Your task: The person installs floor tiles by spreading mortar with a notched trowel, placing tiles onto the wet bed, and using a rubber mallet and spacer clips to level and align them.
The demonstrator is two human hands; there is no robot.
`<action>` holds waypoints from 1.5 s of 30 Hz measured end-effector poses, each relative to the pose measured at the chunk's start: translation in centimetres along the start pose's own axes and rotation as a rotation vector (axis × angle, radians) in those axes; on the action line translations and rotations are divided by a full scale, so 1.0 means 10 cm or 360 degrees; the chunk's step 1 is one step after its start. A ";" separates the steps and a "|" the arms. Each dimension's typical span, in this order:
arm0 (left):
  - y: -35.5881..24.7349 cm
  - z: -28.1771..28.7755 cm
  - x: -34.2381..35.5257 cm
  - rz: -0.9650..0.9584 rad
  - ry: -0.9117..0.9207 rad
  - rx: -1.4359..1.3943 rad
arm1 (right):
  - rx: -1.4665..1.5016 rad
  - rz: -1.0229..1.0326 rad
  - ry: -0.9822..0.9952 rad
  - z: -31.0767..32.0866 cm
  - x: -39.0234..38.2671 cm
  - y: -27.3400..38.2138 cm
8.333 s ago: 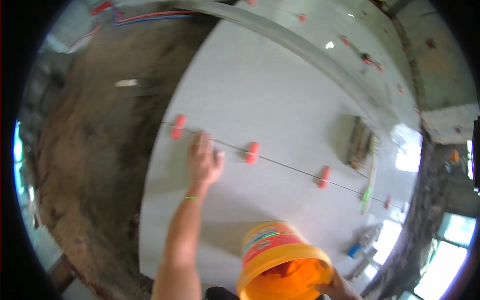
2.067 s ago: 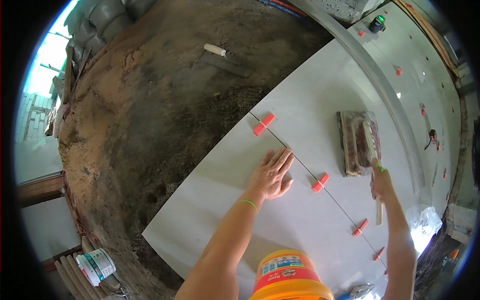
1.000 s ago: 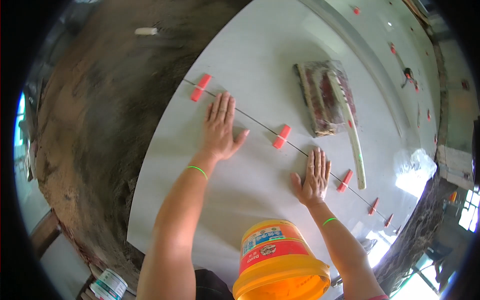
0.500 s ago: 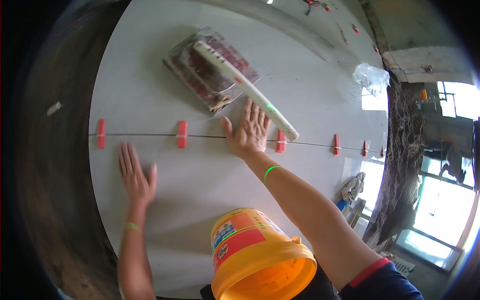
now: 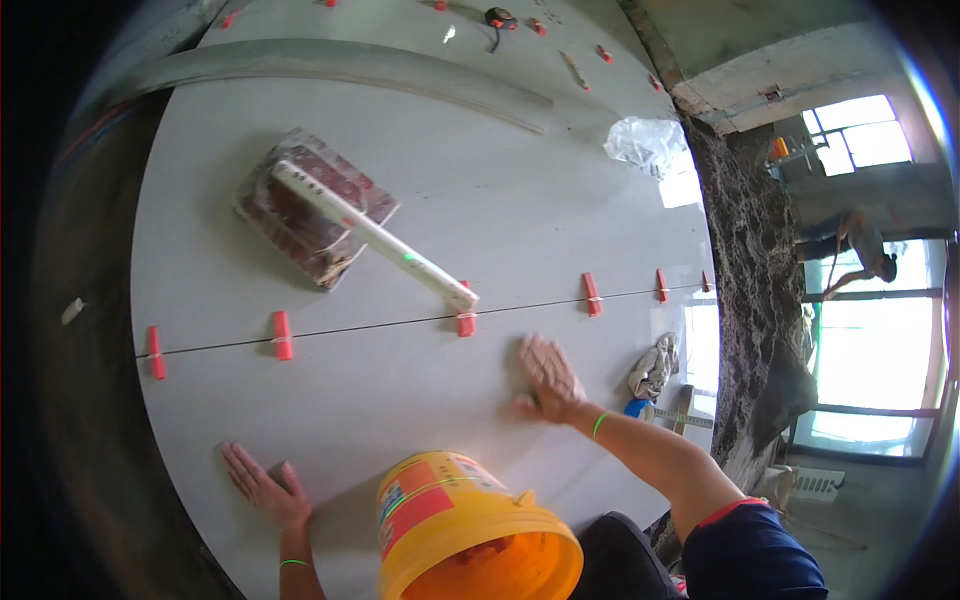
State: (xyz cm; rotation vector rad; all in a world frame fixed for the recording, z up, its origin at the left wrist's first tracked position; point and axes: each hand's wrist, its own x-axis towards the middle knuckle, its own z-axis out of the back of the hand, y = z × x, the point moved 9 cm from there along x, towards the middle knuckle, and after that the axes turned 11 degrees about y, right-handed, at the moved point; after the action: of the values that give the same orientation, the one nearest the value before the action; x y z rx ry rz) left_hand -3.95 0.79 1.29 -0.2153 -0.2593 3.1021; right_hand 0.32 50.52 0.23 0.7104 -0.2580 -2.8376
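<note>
My left hand (image 5: 262,486) lies flat, fingers spread, on the near left part of a large grey floor tile (image 5: 400,390). My right hand (image 5: 545,375) presses flat on the same tile, just below the joint line (image 5: 370,325). Red levelling clips (image 5: 282,334) sit along that joint. A spirit level (image 5: 375,235) rests across a brick-like block (image 5: 310,215) on the far tile. An orange bucket (image 5: 470,530) stands close to my body between my arms.
Dark mortar bed (image 5: 80,330) borders the tiles on the left and a rough mortar strip (image 5: 750,300) on the right. A crumpled plastic bag (image 5: 650,145), rag (image 5: 652,368) and a tape measure (image 5: 497,17) lie about. Another person (image 5: 850,245) bends by the window.
The view has swung. My right hand slid down from the joint onto the near tile; my left hand moved lower left on the same tile. Both stay flat and empty.
</note>
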 end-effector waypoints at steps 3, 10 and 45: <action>0.05 -0.09 -0.03 -0.0078 -0.0014 0.0031 | 0.0114 -0.0482 -0.0459 0.55 0.44 -0.70; -0.19 -0.08 -0.06 -0.0226 -0.0202 0.0171 | 0.0153 -0.0545 -0.0533 0.36 0.02 -0.82; 0.28 -0.38 -2.00 0.0789 0.0391 -0.0402 | -0.0253 0.1182 0.0216 0.21 1.87 3.35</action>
State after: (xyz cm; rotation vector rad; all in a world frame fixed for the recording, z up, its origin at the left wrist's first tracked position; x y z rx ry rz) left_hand 16.34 -2.00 -0.19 -0.7703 -0.6851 3.4572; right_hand -11.64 14.04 1.06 0.6058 -0.2134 -2.0715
